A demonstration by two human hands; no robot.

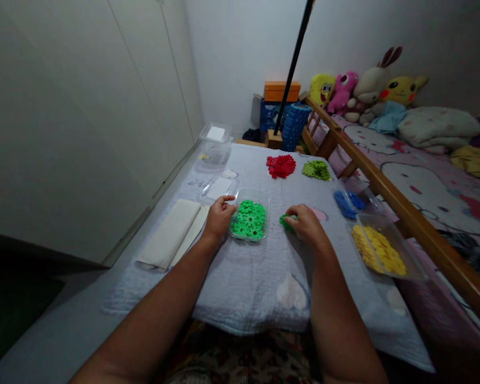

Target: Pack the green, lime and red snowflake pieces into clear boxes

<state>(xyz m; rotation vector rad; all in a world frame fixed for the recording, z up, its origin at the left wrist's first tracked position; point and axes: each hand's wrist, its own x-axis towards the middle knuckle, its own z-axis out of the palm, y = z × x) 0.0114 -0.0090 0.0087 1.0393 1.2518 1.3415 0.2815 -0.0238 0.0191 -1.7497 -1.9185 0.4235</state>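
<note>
Clear box (268, 213) of green pieces (248, 217), mid-counter (256, 288) between side edges, leftward of right hand (304, 224); left hand (221, 216), nearer, part-bent at box's left wall, grip unclear; right hand, fingers closed on green cluster (287, 223)

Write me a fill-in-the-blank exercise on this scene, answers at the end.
1. The left hand touches a clear box of ____ pieces, the colour held in the right hand too.
2. The pile just left of the lime pile is ____.
3. At the table's right edge, the box nearest the camera holds ____ pieces.

Missing words: green; red; yellow
</note>
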